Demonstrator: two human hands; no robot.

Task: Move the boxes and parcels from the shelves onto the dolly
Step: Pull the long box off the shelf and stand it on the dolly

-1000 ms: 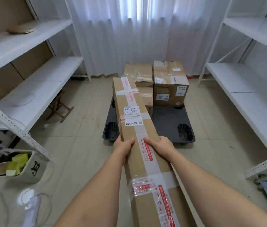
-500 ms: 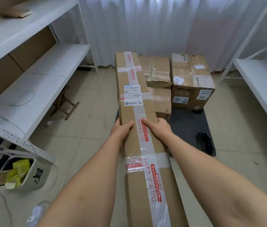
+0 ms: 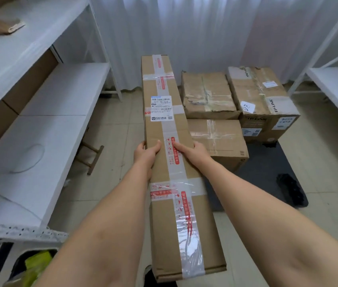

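Long taped cardboard box (image 3: 170, 154), white label

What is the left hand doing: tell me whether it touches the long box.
Touching. The head view shows the left hand gripping the long box's left edge, thumb lying on its top face.

Four cardboard boxes: one long box (image 3: 168, 154) at centre frame and three shorter ones right of it, a rear box (image 3: 207, 94), a front box (image 3: 215, 139) and a TP-LINK box (image 3: 261, 100). One dark dolly (image 3: 267, 175). Two hands (image 3: 146, 151) (image 3: 193, 151). One flat parcel (image 3: 0, 25) at upper left.
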